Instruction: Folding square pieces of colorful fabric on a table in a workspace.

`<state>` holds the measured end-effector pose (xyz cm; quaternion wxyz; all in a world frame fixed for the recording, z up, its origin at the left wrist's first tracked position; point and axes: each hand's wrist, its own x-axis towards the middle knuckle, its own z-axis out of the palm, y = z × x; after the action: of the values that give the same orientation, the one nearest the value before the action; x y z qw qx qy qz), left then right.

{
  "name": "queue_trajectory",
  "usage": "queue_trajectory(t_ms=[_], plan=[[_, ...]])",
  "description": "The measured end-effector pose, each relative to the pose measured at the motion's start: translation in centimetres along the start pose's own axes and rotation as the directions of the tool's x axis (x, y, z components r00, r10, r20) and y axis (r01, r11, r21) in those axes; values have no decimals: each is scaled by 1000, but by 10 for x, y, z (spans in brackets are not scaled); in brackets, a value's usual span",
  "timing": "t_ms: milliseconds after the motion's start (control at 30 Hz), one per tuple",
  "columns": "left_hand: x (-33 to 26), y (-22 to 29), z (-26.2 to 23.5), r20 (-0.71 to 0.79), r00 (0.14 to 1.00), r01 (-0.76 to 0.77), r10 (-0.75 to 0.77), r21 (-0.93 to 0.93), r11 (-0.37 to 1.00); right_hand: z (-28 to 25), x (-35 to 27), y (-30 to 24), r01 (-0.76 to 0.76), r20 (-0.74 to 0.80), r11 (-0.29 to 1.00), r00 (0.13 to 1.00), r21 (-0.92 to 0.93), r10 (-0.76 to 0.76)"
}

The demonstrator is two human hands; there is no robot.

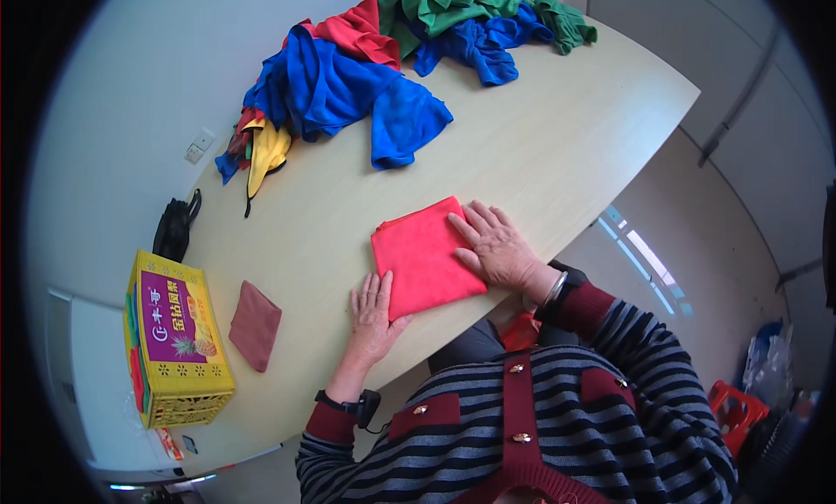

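Observation:
A red cloth, folded into a flat square, lies near the front edge of the table. My left hand rests with its fingers stretched along the cloth's lower left edge, partly on the tabletop. At the cloth's right side my right hand lies flat, fingers spread, thumb and fingertips touching the red fabric. Neither hand grips anything. To the left of my left hand is a folded brownish-red cloth.
Loose blue, red, green and yellow cloths lie heaped along the far side of the pale table. A yellow plastic crate with cloths inside stands at the left, near a black bag. A red stool is at the lower right.

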<state>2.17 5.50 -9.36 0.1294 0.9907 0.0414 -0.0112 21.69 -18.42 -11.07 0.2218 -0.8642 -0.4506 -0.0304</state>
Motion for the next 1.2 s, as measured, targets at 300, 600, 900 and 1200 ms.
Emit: queue_trajectory(t_ms=[300, 600, 900, 1200], plan=[[12, 7, -2, -9, 990, 138, -142, -193, 971, -5, 2, 9, 28, -27, 998, 999, 55, -27], [1, 56, 14, -128, 783, 399, -609, -647, 649, -5, -5, 8, 33, -29, 998, 999, 44, -32], [-5, 61, -3, 141, 730, 249, -669, -966, 67, 13, 2, 15, 127, -100, 988, 988, 88, -118], [-31, 75, 32, -191, 733, 166, -653, -881, 444, 11, -9, 13, 164, -75, 979, 985, 118, -155]])
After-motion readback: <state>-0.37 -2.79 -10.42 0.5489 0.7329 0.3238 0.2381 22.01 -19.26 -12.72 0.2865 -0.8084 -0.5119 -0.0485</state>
